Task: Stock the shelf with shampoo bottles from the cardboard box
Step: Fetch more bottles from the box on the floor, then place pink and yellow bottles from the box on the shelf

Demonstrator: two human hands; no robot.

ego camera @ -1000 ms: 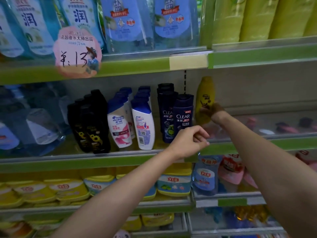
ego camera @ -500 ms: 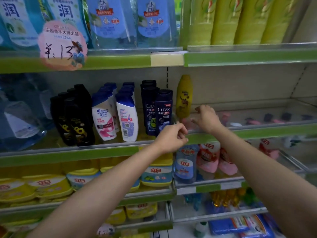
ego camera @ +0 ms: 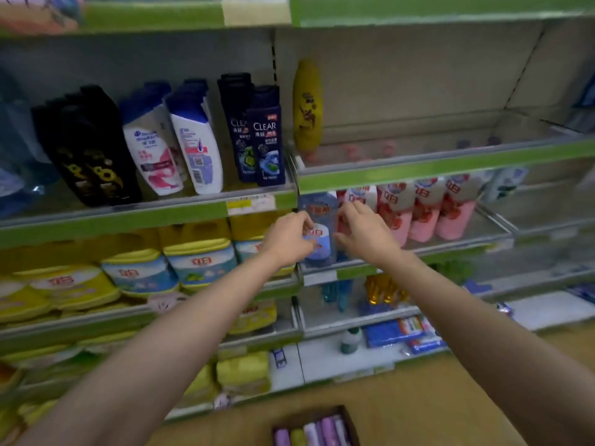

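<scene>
The shelf (ego camera: 450, 162) is filling the frame from 9 o'clock through 3 o'clock, and its right-hand bay on the shampoo tier is standing mostly bare. On that tier, black bottles (ego camera: 87, 149), white-and-blue bottles (ego camera: 174, 140) and dark CLEAR bottles (ego camera: 260, 133) are standing upright in rows at 10 to 12 o'clock, with a single yellow bottle (ego camera: 307, 104) standing just to their right at the left end of the bare bay. The cardboard box (ego camera: 315, 426) is sitting on the floor at 6 o'clock, open-topped, with purple, white and green bottle tops (ego camera: 317, 431) showing inside. Both hands are hovering near frame centre in front of the tier below: the left hand (ego camera: 286, 239) is showing loosely curled fingers and the right hand (ego camera: 363, 233) is showing relaxed, spread fingers; neither appears to be holding anything, though the blur is limiting certainty. A blue refill pouch (ego camera: 318, 226) is standing between them, with pink pouches (ego camera: 428, 214) at 2 o'clock. Judged from their form, the boxed bottles are likely rigid plastic, moderately heavy when full, and smooth enough to slip; taking hold around the body below the cap, not by the cap alone, is advisable.
</scene>
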